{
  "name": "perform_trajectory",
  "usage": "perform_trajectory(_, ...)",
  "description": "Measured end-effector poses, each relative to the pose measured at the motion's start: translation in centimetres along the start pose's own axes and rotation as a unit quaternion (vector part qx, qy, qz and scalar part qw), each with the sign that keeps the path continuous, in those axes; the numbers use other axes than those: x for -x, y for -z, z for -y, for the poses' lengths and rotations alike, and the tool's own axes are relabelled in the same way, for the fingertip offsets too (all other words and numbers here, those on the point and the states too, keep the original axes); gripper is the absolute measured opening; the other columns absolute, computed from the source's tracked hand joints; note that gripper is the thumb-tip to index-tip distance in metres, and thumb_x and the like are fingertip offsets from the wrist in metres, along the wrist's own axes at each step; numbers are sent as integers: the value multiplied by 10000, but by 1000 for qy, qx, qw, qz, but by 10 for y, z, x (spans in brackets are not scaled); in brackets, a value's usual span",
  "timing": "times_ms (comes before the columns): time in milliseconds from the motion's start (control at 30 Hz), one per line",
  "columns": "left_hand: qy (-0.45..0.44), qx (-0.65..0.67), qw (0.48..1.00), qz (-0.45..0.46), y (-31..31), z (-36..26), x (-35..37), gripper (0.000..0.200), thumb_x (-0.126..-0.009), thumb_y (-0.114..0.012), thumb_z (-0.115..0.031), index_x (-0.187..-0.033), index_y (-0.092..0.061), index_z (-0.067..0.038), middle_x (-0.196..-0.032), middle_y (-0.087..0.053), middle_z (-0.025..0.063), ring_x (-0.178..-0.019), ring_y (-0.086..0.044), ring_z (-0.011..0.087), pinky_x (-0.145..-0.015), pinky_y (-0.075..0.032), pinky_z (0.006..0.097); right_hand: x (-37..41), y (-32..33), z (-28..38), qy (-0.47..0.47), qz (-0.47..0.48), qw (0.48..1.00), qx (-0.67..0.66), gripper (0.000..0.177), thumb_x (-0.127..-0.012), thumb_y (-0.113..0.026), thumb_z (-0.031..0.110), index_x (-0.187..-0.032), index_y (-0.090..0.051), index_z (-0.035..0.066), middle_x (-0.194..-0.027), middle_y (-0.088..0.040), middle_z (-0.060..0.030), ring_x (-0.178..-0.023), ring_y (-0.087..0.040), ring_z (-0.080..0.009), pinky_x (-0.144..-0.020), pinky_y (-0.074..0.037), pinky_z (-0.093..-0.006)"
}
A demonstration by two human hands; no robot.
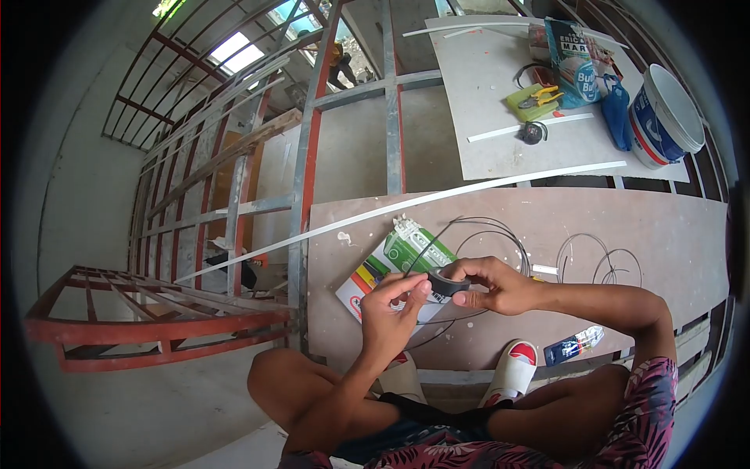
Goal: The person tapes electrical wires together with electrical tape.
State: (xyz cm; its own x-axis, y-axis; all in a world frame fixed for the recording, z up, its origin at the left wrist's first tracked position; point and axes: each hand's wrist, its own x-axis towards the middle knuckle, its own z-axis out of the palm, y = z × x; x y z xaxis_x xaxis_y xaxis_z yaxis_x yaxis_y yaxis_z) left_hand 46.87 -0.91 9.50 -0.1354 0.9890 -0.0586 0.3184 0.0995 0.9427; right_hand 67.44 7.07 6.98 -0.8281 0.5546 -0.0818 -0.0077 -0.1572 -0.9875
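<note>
Two hands are counted, left hand (388, 311) and right hand (498, 286); one tape roll (445, 282), one bucket (666, 116), two boards, near board (633, 227) and far board (484, 90).

A small roll of black tape (447, 281) is standing on its edge in mid-air, its flat side facing the camera. The right hand (492, 285) and left hand (391, 309) are pinching it just above a brown board (664, 234). A thin black wire (434, 242) is slanting up from the roll's left side, then curling into loose loops on the board.
</note>
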Motion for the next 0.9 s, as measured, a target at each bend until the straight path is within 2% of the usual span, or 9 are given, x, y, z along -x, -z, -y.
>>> perform_trajectory(200, -115, -157, 980, -44, -6, 1, 2, 134, -861, -676, -106, -944, -642, -7, -831, -618, 91, -670, -521, 196, -621, -440, 306, 2, -6, 5, 5, -15, 999, 36, 156, -901, -661, 130, -990, -606, 14, -1040, -639, -84, -970, -565, -153, -838, -458, -329)
perform_trajectory(300, -140, -189, 971, -35, -9, 5, 5, 84, -859, -626, -52, -922, -582, -18, -827, -583, 109, -678, -508, 237, -641, -437, 320, 1, -8, 18, -90, 2, 993, 77, 196, -925, -630, 179, -1005, -615, 0, -939, -641, -78, -858, -563, -148, -765, -461, -311)
perform_trajectory(367, -74, -159, 984, 3, -7, 11, 6, 104, -893, -584, -64, -977, -549, -15, -831, -566, 90, -722, -514, 193, -676, -431, 312, 1, -9, 14, -49, 3, 987, 154, 210, -942, -596, 223, -944, -643, 18, -812, -636, -73, -692, -551, -127, -677, -454, -287)
perform_trajectory(400, -74, -161, 984, 5, -7, 9, 6, 104, -893, -584, -64, -977, -549, -15, -831, -566, 90, -722, -514, 193, -676, -431, 312, 1, -9, 14, -48, 2, 987, 153, 210, -942, -596, 223, -944, -643, 18, -812, -636, -73, -692, -551, -127, -677, -454, -287)
perform_trajectory(467, 47, 193, 980, -7, -8, 0, 3, 150, -935, -550, -120, -1027, -530, -3, -858, -578, 69, -755, -515, 134, -701, -426, 285, 0, -9, 13, -176, -26, 983, 51, 191, -939, -595, 197, -938, -653, 15, -824, -634, -62, -721, -542, -108, -701, -453, -277)
perform_trajectory(500, 72, 175, 982, -4, -4, -2, 1, 248, -971, -530, -185, -1110, -483, 15, -863, -594, 55, -751, -497, 84, -708, -417, 246, -1, -10, 8, -174, -26, 983, 50, 191, -939, -595, 197, -938, -653, 15, -824, -634, -62, -721, -542, -108, -701, -453, -277)
perform_trajectory(567, 94, 167, 981, 15, 1, 7, -2, 285, -978, -529, -200, -1152, -466, 16, -861, -611, 62, -734, -489, 78, -699, -412, 232, -3, -12, -11, -116, -81, 989, -34, 174, -935, -596, 166, -938, -651, 2, -835, -637, -46, -767, -547, -95, -735, -448, -260)
perform_trajectory(667, 119, 154, 980, 45, 1, 14, -2, 353, -985, -532, -213, -1233, -427, 15, -854, -638, 74, -708, -474, 68, -679, -405, 210, -7, -16, -18, -128, -101, 980, -115, 149, -926, -603, 132, -939, -647, -9, -859, -643, -36, -809, -554, -94, -768, -444, -252)
perform_trajectory(900, 128, 178, 975, 40, -6, 4, 0, 418, -975, -551, -152, -1315, -388, 30, -818, -648, 94, -661, -436, 49, -646, -381, 180, -11, -18, -6, -132, -96, 978, -132, 135, -920, -610, 113, -968, -654, -5, -895, -656, -39, -838, -568, -90, -779, -449, -252)
